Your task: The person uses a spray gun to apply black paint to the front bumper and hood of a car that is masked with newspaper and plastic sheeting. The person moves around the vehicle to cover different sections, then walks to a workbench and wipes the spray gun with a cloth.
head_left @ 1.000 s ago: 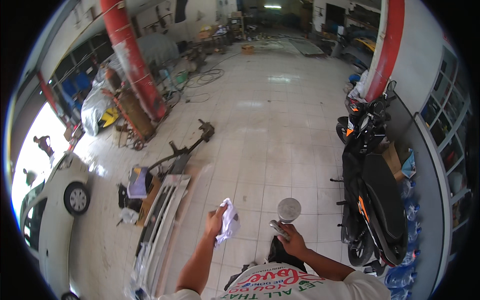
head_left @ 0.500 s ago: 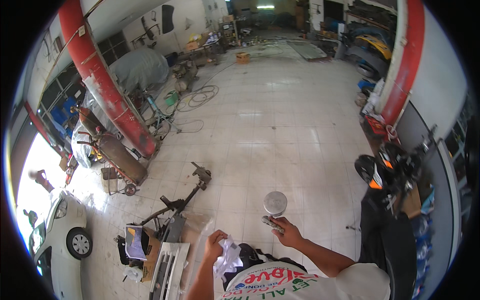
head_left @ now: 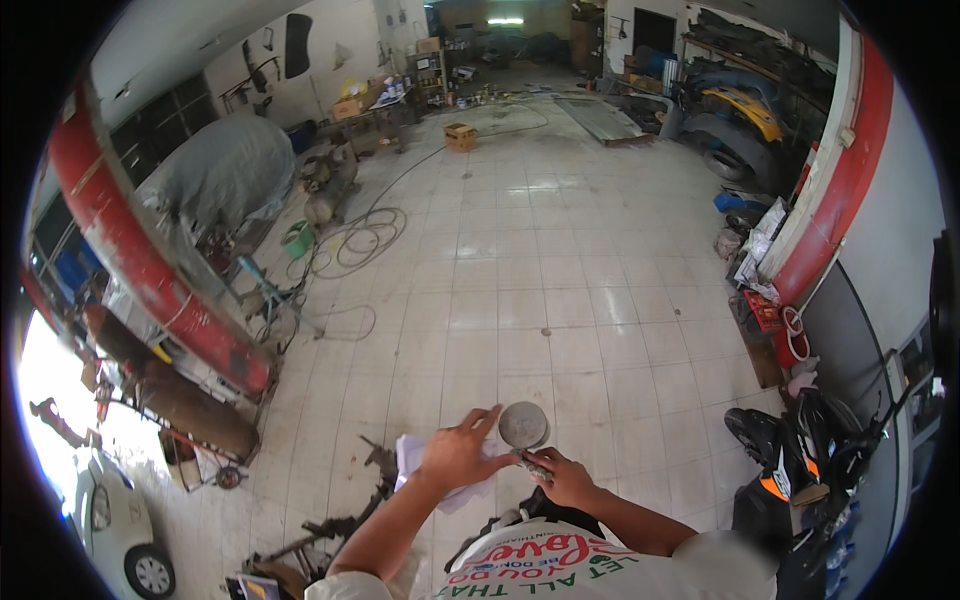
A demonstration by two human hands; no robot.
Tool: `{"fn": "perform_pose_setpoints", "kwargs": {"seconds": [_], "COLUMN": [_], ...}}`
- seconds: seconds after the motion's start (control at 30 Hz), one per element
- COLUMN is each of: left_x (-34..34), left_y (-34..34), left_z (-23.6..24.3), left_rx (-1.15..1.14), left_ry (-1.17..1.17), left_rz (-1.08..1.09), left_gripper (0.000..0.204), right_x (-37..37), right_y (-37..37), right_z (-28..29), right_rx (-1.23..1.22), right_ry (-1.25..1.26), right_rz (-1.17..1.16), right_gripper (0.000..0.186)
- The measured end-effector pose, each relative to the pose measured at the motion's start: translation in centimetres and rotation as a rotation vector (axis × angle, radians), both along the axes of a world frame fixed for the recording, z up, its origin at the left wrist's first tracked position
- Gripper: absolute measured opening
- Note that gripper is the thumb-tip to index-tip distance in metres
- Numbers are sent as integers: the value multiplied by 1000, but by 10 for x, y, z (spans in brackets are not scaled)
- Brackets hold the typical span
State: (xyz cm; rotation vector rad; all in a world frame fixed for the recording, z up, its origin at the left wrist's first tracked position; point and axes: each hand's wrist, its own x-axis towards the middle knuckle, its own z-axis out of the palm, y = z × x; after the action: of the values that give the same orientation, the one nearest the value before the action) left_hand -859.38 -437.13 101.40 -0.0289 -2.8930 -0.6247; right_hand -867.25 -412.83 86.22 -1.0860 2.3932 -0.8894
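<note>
My right hand (head_left: 570, 483) is wrapped round the worn metal body of what looks like a spray gun (head_left: 536, 465). Its round grey cup (head_left: 524, 426) sits upright above the grip, the flat top facing me. Close on the cup's left is my left hand (head_left: 457, 453), fingertips at its side and thumb stretched toward the gun's body. A crumpled white cloth or paper (head_left: 468, 497) hangs from under the left palm, held by fingers that are mostly hidden.
Pale tiles (head_left: 480, 330) cover the floor. A metal frame part (head_left: 330, 530) lies at lower left, near a white car (head_left: 105, 530). Gas cylinders (head_left: 195, 405) stand by a red pillar (head_left: 160, 270). Coiled hose (head_left: 360, 240) lies farther off; a black motorbike (head_left: 800, 450) is at right.
My left hand has moved right and up to the cup, bringing the white cloth along. The spray gun has shifted slightly left and down in the picture. My view has swung too.
</note>
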Motion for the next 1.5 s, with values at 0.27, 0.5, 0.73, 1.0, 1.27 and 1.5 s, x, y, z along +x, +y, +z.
{"fn": "perform_pose_setpoints", "kwargs": {"seconds": [0.27, 0.5, 0.73, 1.0, 1.27, 1.5], "left_x": [-352, -580, -780, -1056, -1341, -1464], "left_y": [-199, -427, -660, -965, -1233, -1434], "left_z": [-42, -37, -56, -55, -158, -242], "left_rx": [-131, -36, 99, 975, 1252, 1365], "left_ry": [-196, -36, 191, 347, 174, 185], "left_rz": [-253, 27, 339, 347, 367, 805], "left_gripper": [94, 85, 81, 67, 39, 51], "right_x": [-301, -583, -797, -1049, -1325, -1607], "right_y": [-183, -431, -708, -974, -1144, -1299], "right_z": [-39, 2, -42, -28, -59, -54], "right_rx": [104, 203, -53, -171, -158, -52], "right_ry": [68, 132, 213, 1, -91, -103], "right_rz": [-22, 195, 154, -94, -209, -140], "right_gripper": [58, 69, 56, 49, 50, 50]}}
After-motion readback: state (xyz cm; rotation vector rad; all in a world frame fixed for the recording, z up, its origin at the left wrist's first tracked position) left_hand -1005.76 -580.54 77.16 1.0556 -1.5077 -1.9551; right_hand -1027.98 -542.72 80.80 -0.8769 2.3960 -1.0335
